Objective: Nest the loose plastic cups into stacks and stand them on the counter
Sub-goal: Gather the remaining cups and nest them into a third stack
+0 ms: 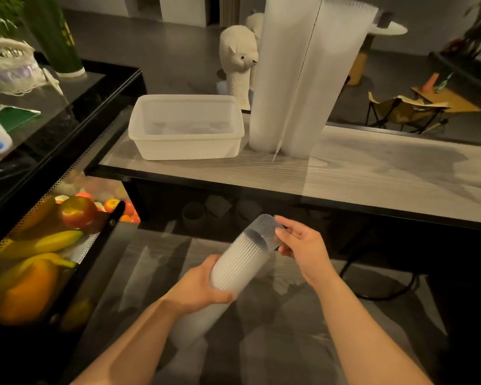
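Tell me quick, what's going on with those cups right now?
Left hand grips short cup stack, tilted. Right hand pinches one cup, part-nested on its top. Two tall stacks standing on counter. Nothing blocking.

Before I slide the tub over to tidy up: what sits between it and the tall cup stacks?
Nothing: bare counter between tub and stacks, head view.

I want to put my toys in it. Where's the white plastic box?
In the head view the white plastic box sits on the counter, left of centre, right beside the two tall cup stacks on its right.
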The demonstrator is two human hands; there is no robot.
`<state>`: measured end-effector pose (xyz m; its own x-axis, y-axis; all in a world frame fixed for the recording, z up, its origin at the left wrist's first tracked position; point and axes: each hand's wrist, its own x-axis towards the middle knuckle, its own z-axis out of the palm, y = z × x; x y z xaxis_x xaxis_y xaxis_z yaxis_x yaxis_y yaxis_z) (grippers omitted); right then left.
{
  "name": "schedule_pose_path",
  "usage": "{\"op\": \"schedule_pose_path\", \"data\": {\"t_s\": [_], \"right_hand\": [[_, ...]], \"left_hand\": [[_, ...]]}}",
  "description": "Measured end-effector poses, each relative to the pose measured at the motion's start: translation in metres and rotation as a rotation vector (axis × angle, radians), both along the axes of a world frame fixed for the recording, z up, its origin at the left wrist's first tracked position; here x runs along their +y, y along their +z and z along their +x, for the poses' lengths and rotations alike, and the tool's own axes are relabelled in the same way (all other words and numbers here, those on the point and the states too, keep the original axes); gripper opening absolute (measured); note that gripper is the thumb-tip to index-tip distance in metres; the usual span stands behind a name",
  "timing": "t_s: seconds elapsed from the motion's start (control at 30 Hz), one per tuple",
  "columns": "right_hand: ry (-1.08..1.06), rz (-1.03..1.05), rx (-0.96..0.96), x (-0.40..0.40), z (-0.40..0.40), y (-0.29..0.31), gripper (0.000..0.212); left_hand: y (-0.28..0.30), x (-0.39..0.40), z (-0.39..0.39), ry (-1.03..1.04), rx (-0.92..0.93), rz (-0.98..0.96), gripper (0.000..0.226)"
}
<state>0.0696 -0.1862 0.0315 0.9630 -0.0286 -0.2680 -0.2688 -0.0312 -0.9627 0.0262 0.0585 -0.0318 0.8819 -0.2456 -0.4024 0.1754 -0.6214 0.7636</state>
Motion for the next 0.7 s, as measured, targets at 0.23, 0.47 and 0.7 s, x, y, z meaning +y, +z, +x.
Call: {"op": "schedule_pose_path", "data": {"t_s": [0.23,0.47,0.7], "right_hand": [[0.148,-0.144,-0.07,0.011,-0.017,0.01,0.032],[0.325,-0.249,-0.098,0.034,-0.022,0.01,0.022],[0.176,-0.664,-0.085,0.044,0.036,-0.016,0.03]], "left_hand": [[0.008,0.001,-0.002,-0.006,-0.018,0.004,0.094],[0.005,0.012,-0.001,0.078,-0.027,-0.01,0.096],[0.003,0.03,0.001,0.158,-0.052,-0.024,0.089]]}}
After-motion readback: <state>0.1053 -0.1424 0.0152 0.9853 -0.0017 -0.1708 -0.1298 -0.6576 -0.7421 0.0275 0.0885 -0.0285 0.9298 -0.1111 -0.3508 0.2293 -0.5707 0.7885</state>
